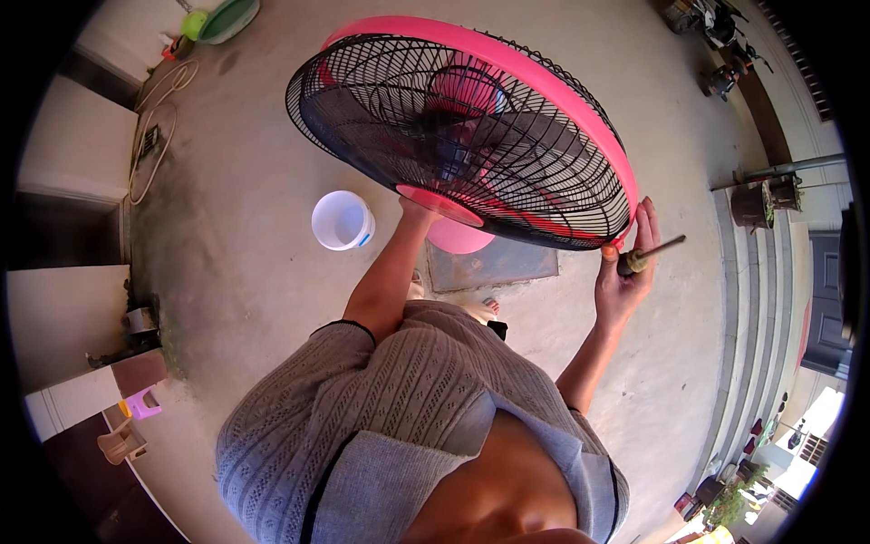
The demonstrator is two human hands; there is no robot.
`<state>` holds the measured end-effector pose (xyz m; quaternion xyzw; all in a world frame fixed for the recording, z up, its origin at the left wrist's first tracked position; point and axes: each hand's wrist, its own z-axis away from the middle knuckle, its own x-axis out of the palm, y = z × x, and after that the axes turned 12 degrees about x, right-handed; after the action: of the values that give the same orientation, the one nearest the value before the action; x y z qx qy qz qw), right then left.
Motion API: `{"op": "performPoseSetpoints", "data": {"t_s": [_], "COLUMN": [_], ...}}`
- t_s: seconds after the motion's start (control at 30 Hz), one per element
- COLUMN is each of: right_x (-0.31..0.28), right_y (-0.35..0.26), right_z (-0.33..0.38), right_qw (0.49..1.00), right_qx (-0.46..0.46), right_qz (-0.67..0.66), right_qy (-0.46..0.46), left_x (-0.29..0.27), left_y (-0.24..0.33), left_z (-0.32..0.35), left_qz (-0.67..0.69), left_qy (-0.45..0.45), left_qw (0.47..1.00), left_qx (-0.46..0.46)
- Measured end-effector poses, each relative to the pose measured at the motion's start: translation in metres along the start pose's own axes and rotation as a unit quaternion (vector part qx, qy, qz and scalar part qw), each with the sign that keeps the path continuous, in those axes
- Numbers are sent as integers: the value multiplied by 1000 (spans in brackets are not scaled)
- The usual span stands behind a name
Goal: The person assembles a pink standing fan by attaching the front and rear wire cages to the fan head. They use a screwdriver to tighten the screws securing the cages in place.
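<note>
A fan (580, 118) with a black wire grille and a pink rim hangs tilted before me, its pink middle cap (441, 204) lowest toward me. Inside the cage, dark blades show through the wires. My right hand (625, 281) is closed around a screwdriver (639, 260), whose shaft points off to the right. That hand's thumb and fingertips touch the pink rim at its lower right corner. My left hand (419, 211) reaches to the fan beside the middle cap; its fingers are hidden by the fan. Below the cap shows a round pink piece (460, 238), probably the base.
A white bucket (343, 220) stands on the concrete floor left of the fan. A dark square plate (494, 266) lies under it. Steps (748, 335) run along the right, with a flowerpot (752, 205). A hose (148, 136) curls along the left wall; motorbikes (720, 45) stand far right.
</note>
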<state>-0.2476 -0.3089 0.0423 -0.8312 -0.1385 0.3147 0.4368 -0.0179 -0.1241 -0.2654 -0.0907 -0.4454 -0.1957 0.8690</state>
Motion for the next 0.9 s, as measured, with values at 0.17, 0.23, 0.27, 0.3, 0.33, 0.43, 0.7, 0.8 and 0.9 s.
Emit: {"op": "performPoseSetpoints", "data": {"t_s": [0.17, 0.23, 0.27, 0.3, 0.33, 0.43, 0.7, 0.8, 0.9], "right_x": [9, 10, 11, 9, 7, 13, 21, 19, 16], "right_y": [2, -10, -11, -9, -7, -4, -36, -9, -1], "right_z": [-23, -34, -38, -44, -49, -65, -82, -80, -83], "right_qw": [1000, 998, 998, 998, 997, 996, 982, 988, 992], "right_qx": [8, -21, -13, -5, 5, -48, 22, 12, -23], "right_qz": [6, 54, 51, 47, 42, -2, -53, -50, -26], "right_qy": [-14, -16, -33, -50, -66, -70, -180, -143, -124], "left_x": [15, 19, 21, 23, 26, 12, -29, 19, 33], "left_y": [-4, -6, -7, -9, -11, -20, -12, -15, -29], "left_z": [21, 26, 28, 30, 31, 17, -15, 34, 44], "left_qz": [3, 7, 9, 19, 29, 64, 373, 207, 94], "left_qy": [67, 73, 73, 62, 52, 39, -275, -138, -40], "left_qw": [998, 997, 997, 998, 998, 997, 830, 954, 994], "left_qx": [6, 5, 6, 7, 8, 7, -311, -169, -28]}}
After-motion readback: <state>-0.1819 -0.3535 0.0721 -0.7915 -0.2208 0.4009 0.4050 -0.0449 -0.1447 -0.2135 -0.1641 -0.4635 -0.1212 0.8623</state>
